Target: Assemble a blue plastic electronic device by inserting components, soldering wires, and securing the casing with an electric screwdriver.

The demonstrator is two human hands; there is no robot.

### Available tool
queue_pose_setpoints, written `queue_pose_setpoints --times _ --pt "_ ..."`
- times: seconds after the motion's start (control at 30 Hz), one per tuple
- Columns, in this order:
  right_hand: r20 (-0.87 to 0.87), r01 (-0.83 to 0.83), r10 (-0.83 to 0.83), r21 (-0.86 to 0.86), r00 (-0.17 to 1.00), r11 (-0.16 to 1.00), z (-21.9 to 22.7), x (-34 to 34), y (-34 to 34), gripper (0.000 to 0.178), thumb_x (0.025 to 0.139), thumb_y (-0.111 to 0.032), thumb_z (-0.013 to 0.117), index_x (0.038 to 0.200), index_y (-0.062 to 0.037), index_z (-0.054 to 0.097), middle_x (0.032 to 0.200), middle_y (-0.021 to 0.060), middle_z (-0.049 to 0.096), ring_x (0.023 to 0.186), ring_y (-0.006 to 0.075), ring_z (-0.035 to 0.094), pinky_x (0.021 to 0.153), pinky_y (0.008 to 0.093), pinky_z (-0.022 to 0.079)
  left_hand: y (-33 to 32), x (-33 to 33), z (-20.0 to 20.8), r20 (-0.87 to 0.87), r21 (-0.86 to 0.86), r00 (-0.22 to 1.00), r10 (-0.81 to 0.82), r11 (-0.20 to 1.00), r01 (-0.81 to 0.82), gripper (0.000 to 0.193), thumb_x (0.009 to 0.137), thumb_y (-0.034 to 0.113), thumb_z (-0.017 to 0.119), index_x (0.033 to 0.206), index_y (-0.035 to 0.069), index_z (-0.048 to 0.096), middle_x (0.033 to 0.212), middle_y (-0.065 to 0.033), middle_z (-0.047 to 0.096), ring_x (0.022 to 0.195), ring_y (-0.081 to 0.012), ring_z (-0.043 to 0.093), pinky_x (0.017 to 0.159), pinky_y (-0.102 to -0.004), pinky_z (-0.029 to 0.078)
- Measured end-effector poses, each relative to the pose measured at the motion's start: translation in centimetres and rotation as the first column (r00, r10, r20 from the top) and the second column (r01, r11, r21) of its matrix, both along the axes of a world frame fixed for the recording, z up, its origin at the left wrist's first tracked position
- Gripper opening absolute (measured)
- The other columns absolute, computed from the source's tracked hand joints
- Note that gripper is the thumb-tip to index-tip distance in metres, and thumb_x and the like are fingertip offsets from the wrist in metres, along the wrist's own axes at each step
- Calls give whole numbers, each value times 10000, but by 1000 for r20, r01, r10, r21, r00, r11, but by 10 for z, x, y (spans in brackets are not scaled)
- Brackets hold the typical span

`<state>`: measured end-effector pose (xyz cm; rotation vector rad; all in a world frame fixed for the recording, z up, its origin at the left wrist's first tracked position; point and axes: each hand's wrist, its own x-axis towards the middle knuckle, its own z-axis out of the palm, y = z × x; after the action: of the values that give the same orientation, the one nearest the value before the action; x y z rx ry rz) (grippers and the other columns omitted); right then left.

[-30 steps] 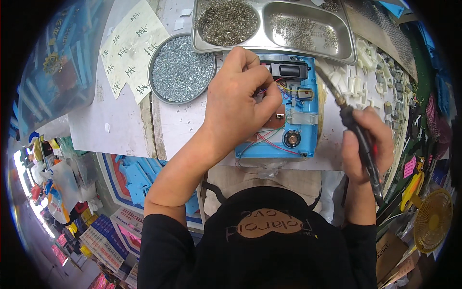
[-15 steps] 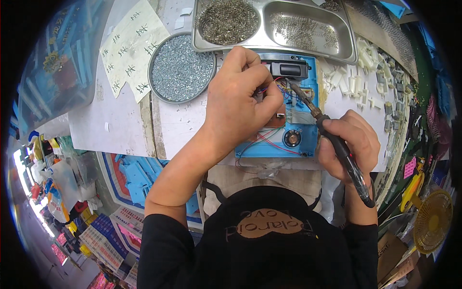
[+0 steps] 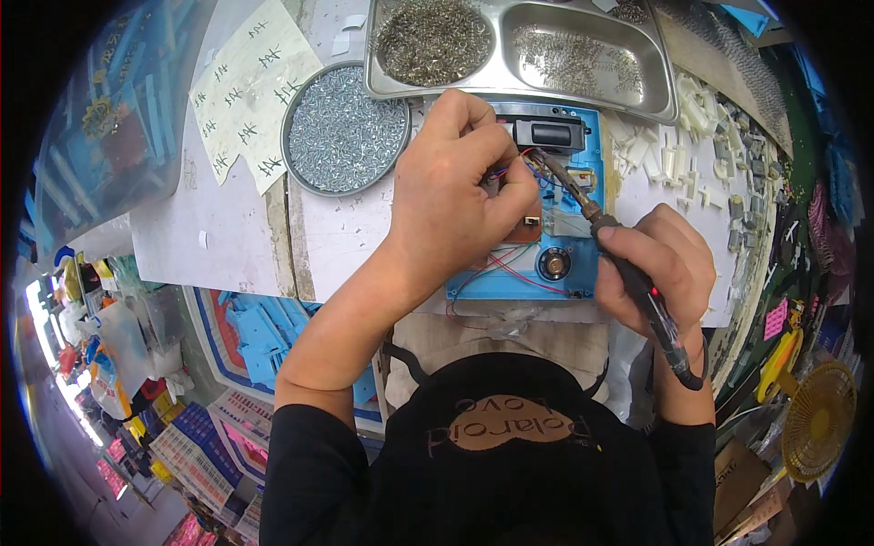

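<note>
A blue plastic housing (image 3: pixel 464 288) lies on the table in front of me, with a round speaker (image 3: pixel 553 263), a black box-shaped part (image 3: pixel 550 136) and thin coloured wires inside it. My right hand (image 3: pixel 663 264) is wrapped round the black handle of a soldering iron (image 3: pixel 639 277). The iron's tip points up and left, among the wires below the black part. Over the left side of the housing, my left hand (image 3: pixel 460 187) pinches with thumb and forefinger close to the iron's tip. A wire seems to be in that pinch, though the fingers partly hide it.
A round dish of small screws (image 3: pixel 346 132) stands left of the housing. Behind is a metal tray (image 3: pixel 499 45) with small metal parts. White plastic pieces (image 3: pixel 678 159) lie at the right; a marked paper sheet (image 3: pixel 250 96) and plastic bag (image 3: pixel 109 127) are at the left.
The soldering iron and my right hand have shifted slightly left, bringing the tip nearer to my left fingertips. My left hand has barely moved.
</note>
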<state>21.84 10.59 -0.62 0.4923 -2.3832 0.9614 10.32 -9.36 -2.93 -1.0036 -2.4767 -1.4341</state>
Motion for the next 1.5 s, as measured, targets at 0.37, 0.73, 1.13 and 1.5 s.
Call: queue_pose_setpoints --times 0.37,0.73,1.13,1.5 --pt "35 -10 13 -80 999 997 3 8 5 334 756 -28 753 1081 -46 680 664 53 588 532 214 512 493 319 394 0 0 1 -6 -9 1000 2 1000 -2 102 710 55 725 749 10 643 867 -111 550 709 -262 584 622 -362 505" --pt "29 -16 19 -97 999 995 0 8 7 320 763 -32 754 1074 -29 679 657 56 574 523 208 508 488 317 393 0 0 4 9 -12 1000 -3 1000 3 72 731 30 720 757 5 658 855 -89 535 684 -209 567 596 -320 482" --pt "25 -19 22 -98 999 995 1 4 6 309 781 -34 755 1080 -37 679 654 52 577 521 205 515 491 313 397 -1 1 3 -16 -8 1000 -10 1000 10 39 763 8 697 773 -7 662 877 -68 536 703 -155 548 593 -274 463" --pt "14 -4 5 -75 1000 997 -1 -1 3 270 803 -66 768 1062 -47 695 636 43 550 512 199 500 483 312 389 0 1 2 -43 -14 999 4 1000 -5 39 752 3 698 767 -6 663 874 -70 539 699 -159 551 581 -273 464"
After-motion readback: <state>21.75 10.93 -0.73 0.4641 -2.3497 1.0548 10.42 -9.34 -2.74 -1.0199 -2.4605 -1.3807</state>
